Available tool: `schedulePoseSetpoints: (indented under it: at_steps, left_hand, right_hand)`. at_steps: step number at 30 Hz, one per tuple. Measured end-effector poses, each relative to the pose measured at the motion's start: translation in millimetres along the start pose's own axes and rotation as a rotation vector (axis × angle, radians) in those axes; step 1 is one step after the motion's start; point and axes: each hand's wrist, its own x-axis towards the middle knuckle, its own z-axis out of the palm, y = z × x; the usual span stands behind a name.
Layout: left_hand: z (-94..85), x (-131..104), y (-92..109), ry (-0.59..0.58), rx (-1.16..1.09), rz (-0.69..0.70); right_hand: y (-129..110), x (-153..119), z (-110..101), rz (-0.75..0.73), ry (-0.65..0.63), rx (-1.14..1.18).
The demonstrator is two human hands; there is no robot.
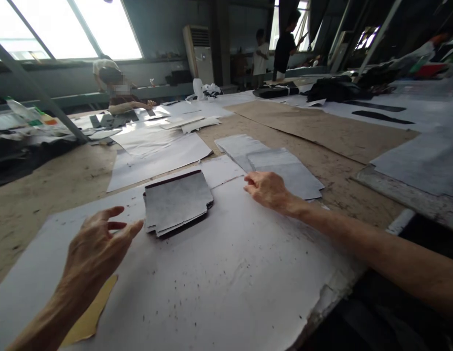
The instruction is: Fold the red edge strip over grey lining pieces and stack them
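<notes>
A small stack of grey cut pieces (178, 202) with dark edges and notched corners lies on a white sheet (226, 273). Just left of it, my left hand (102, 239) is open, thumb and fingers apart, with nothing in them. Farther right, my right hand (266, 189) has its fingers curled together at the near left edge of some larger grey-white sheets (285, 170). Whether those fingers pinch anything is hidden. A yellowish piece (92, 312) sits partly behind my left forearm.
More white sheets (160, 158) lie farther back on the brown-covered table (336, 183). Dark material (336, 90) is heaped at the far side. A person (116, 90) sits across at the left; other people (285, 46) stand at the back. A slanted pole (47, 100) rises at left.
</notes>
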Motion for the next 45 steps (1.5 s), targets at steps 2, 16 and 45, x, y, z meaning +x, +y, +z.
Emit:
schedulePoseSetpoints:
  at_steps: [2,16,45]
  left_hand:
    - [-4.4,-11,0,-0.027,-0.030,0.025]
    - [52.8,-4,46,-0.059,0.390,0.567]
    - [39.4,-23,60,0.229,0.602,0.548]
  right_hand:
    - [28,-10,-11,0.079,0.041,-0.058]
    - [81,-17,-10,0.123,0.082,-0.030]
    - [89,-3,-12,0.327,0.014,0.257]
